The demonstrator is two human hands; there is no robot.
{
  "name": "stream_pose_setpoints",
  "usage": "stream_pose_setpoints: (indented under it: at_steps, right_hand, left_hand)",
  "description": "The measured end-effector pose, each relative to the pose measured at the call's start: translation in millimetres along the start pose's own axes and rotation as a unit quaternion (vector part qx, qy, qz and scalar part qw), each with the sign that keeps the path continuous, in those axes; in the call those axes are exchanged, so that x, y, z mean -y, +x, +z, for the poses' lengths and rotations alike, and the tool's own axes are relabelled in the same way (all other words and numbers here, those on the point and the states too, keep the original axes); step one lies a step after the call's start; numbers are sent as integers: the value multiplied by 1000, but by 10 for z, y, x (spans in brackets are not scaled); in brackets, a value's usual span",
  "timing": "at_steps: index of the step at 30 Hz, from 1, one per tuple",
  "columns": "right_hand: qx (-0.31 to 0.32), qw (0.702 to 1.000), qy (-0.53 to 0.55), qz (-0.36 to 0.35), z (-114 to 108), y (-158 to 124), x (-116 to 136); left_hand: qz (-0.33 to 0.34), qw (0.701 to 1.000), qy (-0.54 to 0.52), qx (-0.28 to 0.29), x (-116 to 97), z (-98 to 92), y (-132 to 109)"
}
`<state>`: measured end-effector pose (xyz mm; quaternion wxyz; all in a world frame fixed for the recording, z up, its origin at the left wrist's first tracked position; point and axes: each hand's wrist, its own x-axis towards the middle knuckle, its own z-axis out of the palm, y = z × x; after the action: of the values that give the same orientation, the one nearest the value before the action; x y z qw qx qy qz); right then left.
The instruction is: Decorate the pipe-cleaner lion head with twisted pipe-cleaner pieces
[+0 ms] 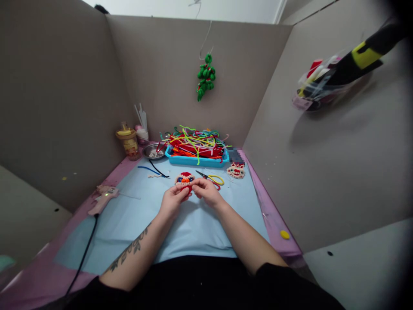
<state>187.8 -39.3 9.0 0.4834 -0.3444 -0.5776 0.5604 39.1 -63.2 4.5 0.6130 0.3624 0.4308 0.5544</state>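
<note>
Both my hands meet over the light blue mat (pixel 135 219) and pinch a small red and white pipe-cleaner figure (pixel 185 178) with blue eyes. My left hand (pixel 172 200) grips its lower left side, fingers closed. My right hand (pixel 206 191) holds its right side, fingers closed too. Yellow-handled scissors (pixel 213 177) lie just behind my right hand. A second, similar figure (pixel 236 170) lies on the mat to the right.
A blue tray (pixel 193 160) piled with coloured pipe cleaners stands at the back. Left of it are a metal bowl (pixel 153 151) and a yellow cup (pixel 128 142). A pink glue gun (pixel 103 198) with its cord lies left. A green ornament (pixel 205 77) hangs on the back wall.
</note>
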Motion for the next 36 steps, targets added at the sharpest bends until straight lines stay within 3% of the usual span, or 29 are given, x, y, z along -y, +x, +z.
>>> stream_pose_setpoints:
  at_steps: [11, 16, 20, 24, 30, 36]
  right_hand:
    - [14, 998, 40, 50, -15, 6, -9]
    - [27, 994, 62, 83, -15, -6, 27]
    - [38, 996, 47, 69, -12, -10, 22]
    - [18, 999, 11, 43, -16, 0, 1]
    - [-62, 997, 8, 47, -68, 41, 16]
    - [-68, 996, 24, 58, -89, 47, 35]
  left_hand:
    - [-15, 999, 32, 38, -18, -6, -13]
    - [8, 996, 65, 56, -35, -7, -20]
    - [31, 995, 73, 64, -46, -4, -28]
    - [38, 993, 93, 58, -75, 12, -54]
    - [29, 993, 108, 25, -83, -26, -93]
    - [42, 987, 154, 10, -51, -90, -55]
